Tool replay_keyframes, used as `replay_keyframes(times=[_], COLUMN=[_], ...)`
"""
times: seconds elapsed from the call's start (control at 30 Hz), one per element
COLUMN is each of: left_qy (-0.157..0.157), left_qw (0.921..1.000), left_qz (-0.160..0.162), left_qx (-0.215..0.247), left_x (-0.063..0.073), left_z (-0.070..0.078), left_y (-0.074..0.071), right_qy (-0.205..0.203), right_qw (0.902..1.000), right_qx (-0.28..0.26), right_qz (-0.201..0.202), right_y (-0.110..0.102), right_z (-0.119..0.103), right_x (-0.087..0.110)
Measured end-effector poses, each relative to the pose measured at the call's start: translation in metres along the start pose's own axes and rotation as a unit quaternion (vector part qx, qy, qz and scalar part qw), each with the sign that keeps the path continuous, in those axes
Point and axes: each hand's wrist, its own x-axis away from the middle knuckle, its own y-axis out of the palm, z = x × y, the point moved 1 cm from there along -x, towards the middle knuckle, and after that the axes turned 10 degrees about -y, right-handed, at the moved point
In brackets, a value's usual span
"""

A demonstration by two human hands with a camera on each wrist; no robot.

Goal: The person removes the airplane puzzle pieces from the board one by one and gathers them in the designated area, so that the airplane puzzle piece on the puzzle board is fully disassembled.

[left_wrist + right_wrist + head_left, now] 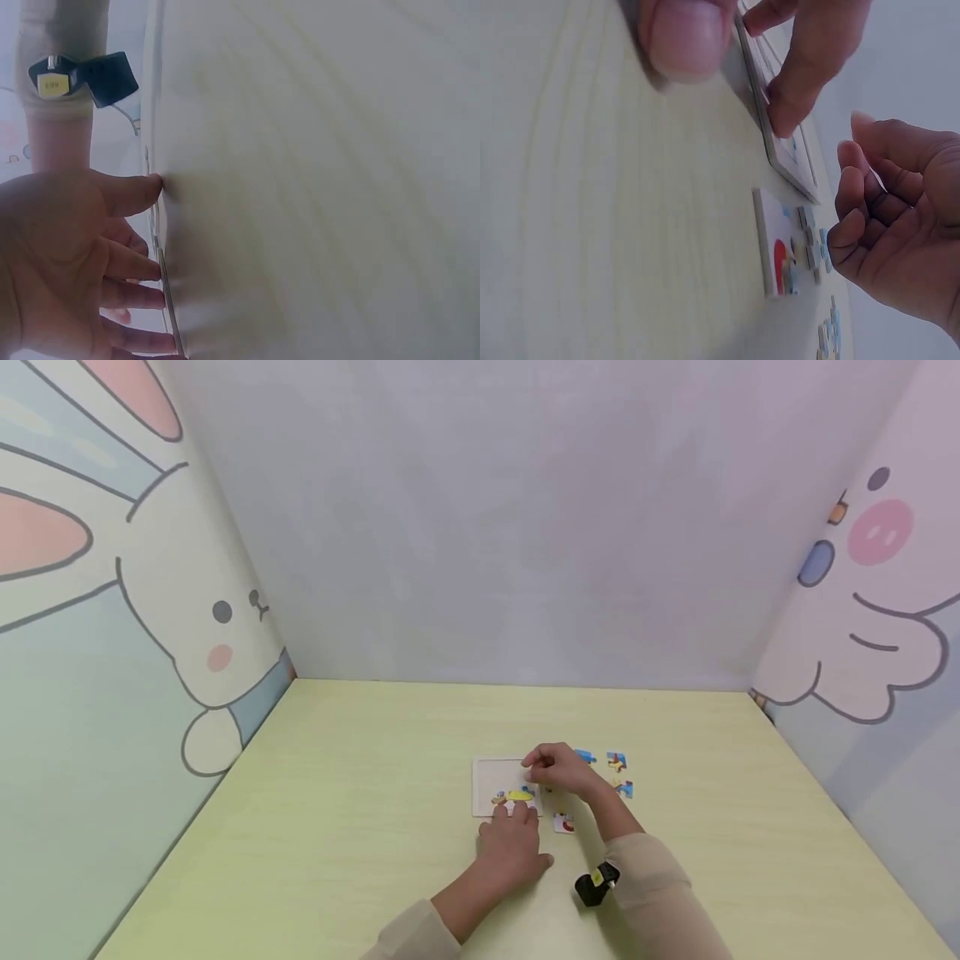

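Observation:
A pale, shallow puzzle tray (491,774) lies flat on the table, with a few colourful jigsaw pieces (519,795) along its near side. My left hand (512,847) rests at the tray's near edge, fingers stretched forward onto it and thumb out to the right. Above the tray's right side hovers my right hand (558,768), its fingers loosely bent and the thumb close to the index finger. Nothing shows between those fingertips in the right wrist view. A white piece with a red patch (776,251) sits loose on the table beside the tray.
Several loose jigsaw pieces (617,762) lie right of the tray, partly behind the right forearm. A small black device (596,885) is strapped at the right sleeve. Grey wall (480,527) closes off the back, and cartoon-painted panels (225,635) flank the table.

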Motion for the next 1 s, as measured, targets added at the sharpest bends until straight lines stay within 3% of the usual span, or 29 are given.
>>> replay_keyframes(times=[0.13,0.4,0.57,1.0], left_qy=[0.007,0.008,0.011,0.002], left_qw=[0.9998,1.0000,0.9999,0.9992], left_qz=[-0.004,-0.005,-0.008,-0.027], left_qx=[-0.016,-0.002,0.006,0.028], left_x=[0.007,0.009,0.009,0.011], left_z=[0.004,0.003,0.001,-0.002], left_y=[-0.004,-0.002,-0.002,-0.005], right_qy=[-0.008,-0.021,-0.029,0.006], right_qw=[0.9990,0.9878,0.9794,0.9741], right_qx=[0.017,0.096,0.091,0.074], right_qz=[-0.039,-0.121,-0.178,-0.213], right_y=[0.010,0.019,0.024,0.027], right_z=[0.011,0.004,0.002,0.003], right_x=[-0.011,-0.026,-0.032,-0.037])
